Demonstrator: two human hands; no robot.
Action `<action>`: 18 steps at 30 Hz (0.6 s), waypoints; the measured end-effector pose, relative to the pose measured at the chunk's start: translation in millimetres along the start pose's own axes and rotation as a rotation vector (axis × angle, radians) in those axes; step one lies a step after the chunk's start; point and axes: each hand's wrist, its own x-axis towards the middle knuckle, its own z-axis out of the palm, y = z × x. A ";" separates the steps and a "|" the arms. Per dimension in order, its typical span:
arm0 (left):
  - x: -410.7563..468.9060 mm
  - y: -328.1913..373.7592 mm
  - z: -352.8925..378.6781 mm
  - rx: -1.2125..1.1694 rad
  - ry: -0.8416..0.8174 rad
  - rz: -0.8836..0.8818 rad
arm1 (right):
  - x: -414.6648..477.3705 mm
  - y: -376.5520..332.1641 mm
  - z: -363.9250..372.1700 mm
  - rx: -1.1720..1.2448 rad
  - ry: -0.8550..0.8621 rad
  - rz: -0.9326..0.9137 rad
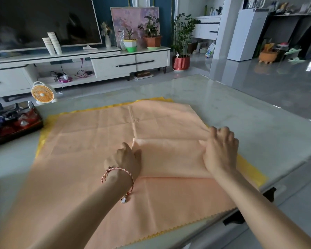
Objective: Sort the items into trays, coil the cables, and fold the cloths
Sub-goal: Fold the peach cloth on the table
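Observation:
A large peach cloth [101, 133] lies spread on the marble table [241, 112], on top of a yellow cloth [248, 169] whose zigzag edges show around it. A smaller folded peach cloth [171, 157] lies on the big one near the middle. My left hand [124, 159], with a braided bracelet on the wrist, pinches the folded cloth's left edge. My right hand [221, 150] grips its right edge with curled fingers.
A dark tray [32, 126] with blue and red items sits at the table's left edge. A small orange fan [42, 93] stands behind it. Beyond the table are a TV cabinet [113, 63] and potted plants. The table's near edge runs below my right forearm.

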 end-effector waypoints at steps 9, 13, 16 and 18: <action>4.7 -4.4 -2.4 0.047 -0.059 0.013 | -21.7 -63.9 29.2 0.310 -0.385 -0.604; 4.0 -10.0 -0.6 -0.264 0.019 0.034 | 6.4 -21.5 34.6 0.136 -0.425 -0.352; -0.2 -9.8 -4.4 -0.641 0.179 0.174 | 12.1 -5.3 22.1 0.104 -0.356 -0.268; -3.8 -8.6 -18.3 -0.700 0.313 0.368 | 16.2 -16.3 5.7 0.276 -0.330 -0.288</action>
